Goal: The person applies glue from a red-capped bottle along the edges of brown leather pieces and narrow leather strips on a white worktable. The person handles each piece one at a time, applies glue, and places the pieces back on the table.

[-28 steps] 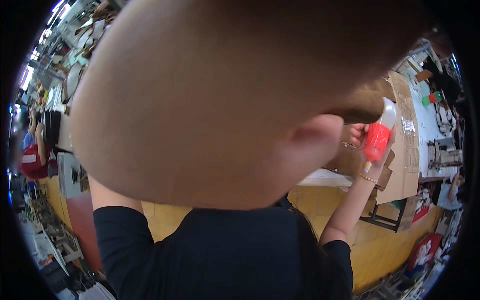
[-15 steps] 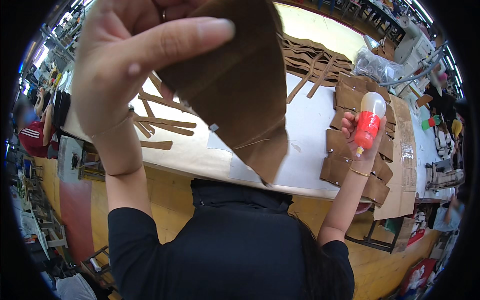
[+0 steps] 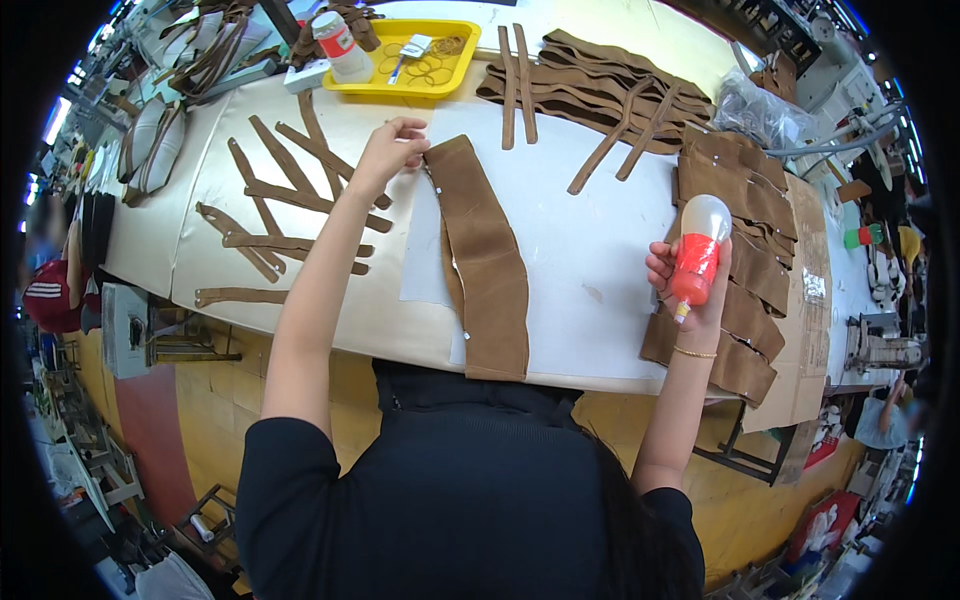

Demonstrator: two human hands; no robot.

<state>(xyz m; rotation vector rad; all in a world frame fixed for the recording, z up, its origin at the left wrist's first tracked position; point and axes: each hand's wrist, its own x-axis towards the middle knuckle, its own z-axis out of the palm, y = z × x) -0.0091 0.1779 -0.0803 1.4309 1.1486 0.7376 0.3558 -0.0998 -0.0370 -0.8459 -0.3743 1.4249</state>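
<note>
My left hand [image 3: 393,158] is at the upper left corner of a long brown fabric piece [image 3: 482,255], its fingertips bent against that corner. The piece lies lengthwise on the white sheet [image 3: 590,260], its lower end by the table's near edge. Along its left side an under layer shows, with small pale tags on it. My right hand [image 3: 712,305] is closed around a squeeze bottle [image 3: 700,250], clear at its rounded end and red below, with the narrow nozzle tilted down toward me. That hand is above the right part of the table, in front of stacked brown pieces [image 3: 735,200].
Several brown strips [image 3: 285,200] lie scattered at the left. A yellow tray [image 3: 455,70] holds rubber bands, beside a white jar [image 3: 343,50]. Gathered brown bands [image 3: 590,100] lie at the back. Cardboard [image 3: 808,330] and a plastic bag [image 3: 760,110] are on the right.
The brown piece, held up close before me, has come down onto the white sheet. My left hand has moved down and away with it. My right hand has shifted slightly left with the bottle.
</note>
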